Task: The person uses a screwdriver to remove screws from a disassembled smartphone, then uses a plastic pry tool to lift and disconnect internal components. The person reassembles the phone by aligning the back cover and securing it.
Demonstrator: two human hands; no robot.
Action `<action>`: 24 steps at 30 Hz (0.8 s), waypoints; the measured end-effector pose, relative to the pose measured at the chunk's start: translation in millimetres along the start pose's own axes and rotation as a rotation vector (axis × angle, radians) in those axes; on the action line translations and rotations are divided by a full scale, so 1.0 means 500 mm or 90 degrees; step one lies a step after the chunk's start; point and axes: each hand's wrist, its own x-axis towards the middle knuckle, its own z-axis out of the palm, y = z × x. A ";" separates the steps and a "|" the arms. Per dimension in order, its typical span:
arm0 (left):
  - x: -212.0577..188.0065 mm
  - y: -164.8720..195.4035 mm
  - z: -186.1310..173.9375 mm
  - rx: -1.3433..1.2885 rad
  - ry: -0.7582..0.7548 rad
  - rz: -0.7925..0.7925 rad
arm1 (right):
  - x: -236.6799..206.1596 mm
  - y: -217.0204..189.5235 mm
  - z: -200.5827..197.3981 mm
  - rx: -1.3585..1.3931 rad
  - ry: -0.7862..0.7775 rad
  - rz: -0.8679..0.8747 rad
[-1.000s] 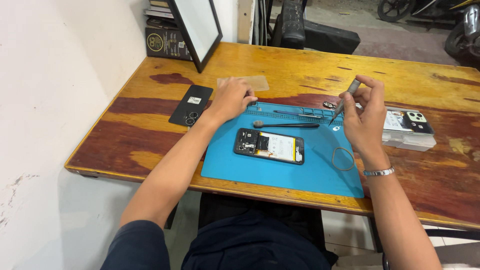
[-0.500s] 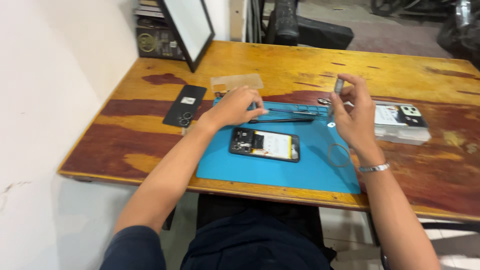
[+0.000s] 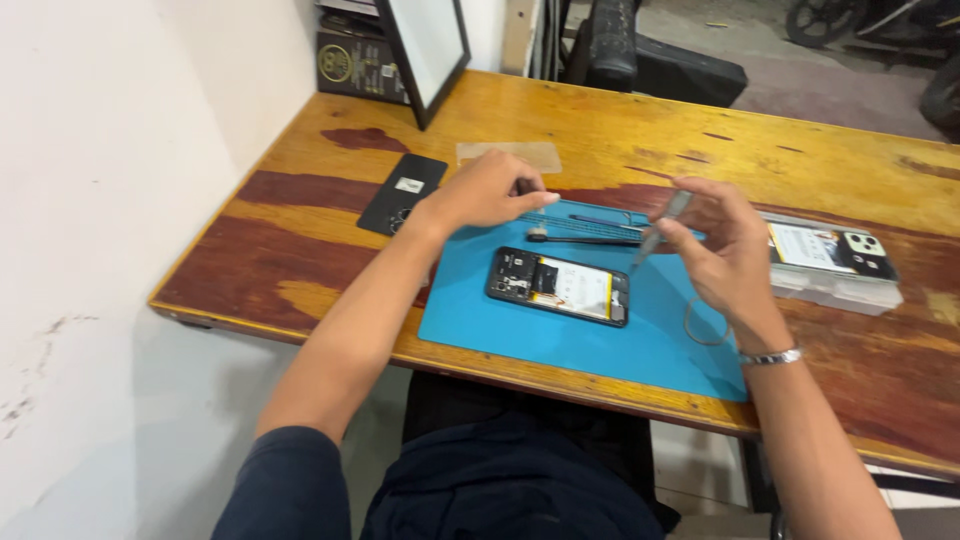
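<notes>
Right hand [image 3: 722,245] pinches slim grey metal screwdriver [image 3: 662,226], tip angled down toward opened black smartphone with exposed yellow-white innards [image 3: 558,285]. Left hand [image 3: 487,192] loosely curled, fingertips [image 3: 538,200] touching tools at far edge of blue rubber work mat [image 3: 560,335]; holds nothing visible.

Phone lies flat mid-mat: likely light, rigid, fragile inside; best held by frame edges. Screwdriver thin, light, probably slippery.

Black rectangular back cover [image 3: 402,194] left of mat, small white label. Clear plastic box [image 3: 830,265] right, printed card on top. Dark carton with round gold emblem [image 3: 352,66] at far-left corner.

Black box w/ gold emblem [image 3: 352,62] far-left corner, clear case [image 3: 832,272] right
</notes>
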 end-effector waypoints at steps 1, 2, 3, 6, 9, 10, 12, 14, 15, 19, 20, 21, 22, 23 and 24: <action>-0.001 -0.002 0.000 0.004 0.001 -0.005 | 0.000 0.003 0.005 0.048 -0.005 0.015; -0.001 -0.002 0.000 0.006 -0.005 -0.012 | -0.001 0.005 0.009 0.040 -0.013 0.025; 0.000 -0.003 0.001 0.008 -0.012 -0.018 | -0.002 0.007 0.013 0.033 -0.020 0.035; 0.000 -0.002 0.004 0.016 -0.025 -0.035 | -0.005 0.009 0.016 0.016 -0.037 0.049; 0.000 -0.001 0.006 0.004 -0.033 -0.061 | -0.006 0.008 0.011 0.006 -0.051 0.058; 0.001 -0.001 0.006 -0.001 -0.035 -0.073 | -0.006 0.007 0.009 0.004 -0.055 0.060; 0.002 -0.002 0.007 0.003 -0.037 -0.075 | -0.005 0.006 0.009 -0.002 -0.056 0.057; 0.002 -0.003 0.007 0.007 -0.036 -0.075 | -0.005 0.006 0.011 -0.010 -0.056 0.048; 0.003 -0.003 0.006 0.008 -0.033 -0.072 | -0.006 0.007 0.012 -0.016 -0.055 0.041; 0.001 -0.009 -0.001 0.049 -0.033 -0.083 | -0.008 0.011 0.014 -0.015 -0.052 0.041; 0.000 -0.012 -0.002 0.055 -0.008 -0.102 | -0.009 0.012 0.014 -0.017 -0.053 0.036; 0.002 -0.016 -0.005 0.061 0.017 -0.120 | -0.010 0.013 0.013 -0.018 -0.054 0.030; 0.005 -0.022 -0.010 0.068 0.043 -0.138 | -0.011 0.014 0.012 -0.020 -0.054 0.023; 0.004 -0.029 -0.017 0.104 0.073 -0.153 | -0.011 0.015 0.011 -0.022 -0.051 0.019; 0.001 -0.039 -0.027 0.142 0.103 -0.170 | -0.012 0.015 0.010 -0.023 -0.048 0.014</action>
